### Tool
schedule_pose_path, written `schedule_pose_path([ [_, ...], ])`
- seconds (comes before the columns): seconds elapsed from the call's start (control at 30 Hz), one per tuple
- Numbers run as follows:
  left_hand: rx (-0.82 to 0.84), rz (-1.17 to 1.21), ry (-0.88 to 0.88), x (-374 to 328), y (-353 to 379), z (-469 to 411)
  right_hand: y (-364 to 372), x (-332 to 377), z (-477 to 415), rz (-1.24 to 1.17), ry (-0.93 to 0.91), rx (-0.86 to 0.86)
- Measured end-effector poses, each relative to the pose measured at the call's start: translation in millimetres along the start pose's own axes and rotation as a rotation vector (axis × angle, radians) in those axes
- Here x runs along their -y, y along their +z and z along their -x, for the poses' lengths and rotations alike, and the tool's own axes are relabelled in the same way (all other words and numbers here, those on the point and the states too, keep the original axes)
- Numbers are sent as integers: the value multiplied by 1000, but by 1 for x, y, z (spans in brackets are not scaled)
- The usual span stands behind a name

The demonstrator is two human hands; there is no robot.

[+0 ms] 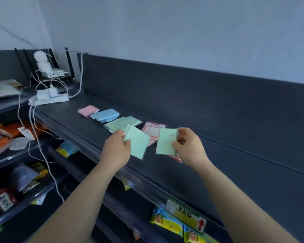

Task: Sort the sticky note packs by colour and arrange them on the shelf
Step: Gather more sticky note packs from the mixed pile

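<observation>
Head view, from the left: a power strip (48, 99) with trailing cables sits at the far left end of the dark shelf (218, 155), well apart from the sorting. Next comes a row laid along the shelf top, a pink pack (88, 110), then a blue pack (105, 115) just beside it, then a green pile (123, 124) whose packs overlap. The order suggests one spot per colour, filled from the left. The left hand (117, 149) hovers just in front of the green pile, thumb and curled fingers pinching the left edge of a green pack (138, 143) that is tilted and lifted off the shelf. It is probably held by the edge so it can be slid onto the pile. Between the hands, red-edged packs (152, 130) lie flat on the shelf, seemingly unsorted and waiting their turn. The right hand (188, 148) holds a second green pack (166, 143) upright by its right edge, thumb in front and fingers curled behind, small print showing near the top corner. Holding it that way keeps the colour visible for matching. Another red-edged corner (175, 157) pokes out below that hand. Both held packs look bound for the green pile, so the green step is in hand and the red-edged ones remain.
</observation>
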State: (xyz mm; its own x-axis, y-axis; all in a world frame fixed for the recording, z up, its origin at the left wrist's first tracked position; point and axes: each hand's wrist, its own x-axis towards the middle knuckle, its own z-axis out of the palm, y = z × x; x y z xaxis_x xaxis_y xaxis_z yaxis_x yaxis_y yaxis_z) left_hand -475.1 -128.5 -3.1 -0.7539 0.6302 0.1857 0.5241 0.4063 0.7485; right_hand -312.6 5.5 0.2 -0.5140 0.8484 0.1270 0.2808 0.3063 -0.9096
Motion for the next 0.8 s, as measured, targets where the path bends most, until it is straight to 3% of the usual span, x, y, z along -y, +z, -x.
schedule_pose_path([
  [0.33, -66, 178, -82, 24, -7, -95, 51, 23, -91, 28, -31, 33],
  [0.57, -9, 221, -106, 54, -3, -160, 88, 30, -129, 44, 7, 15],
  [0.67, 69, 136, -103, 67, 0, -182, 104, 34, -140, 37, 32, -13],
  [0.8, 157, -175, -11, 86, -1, -203, 126, 42, -152, 63, 68, -48],
])
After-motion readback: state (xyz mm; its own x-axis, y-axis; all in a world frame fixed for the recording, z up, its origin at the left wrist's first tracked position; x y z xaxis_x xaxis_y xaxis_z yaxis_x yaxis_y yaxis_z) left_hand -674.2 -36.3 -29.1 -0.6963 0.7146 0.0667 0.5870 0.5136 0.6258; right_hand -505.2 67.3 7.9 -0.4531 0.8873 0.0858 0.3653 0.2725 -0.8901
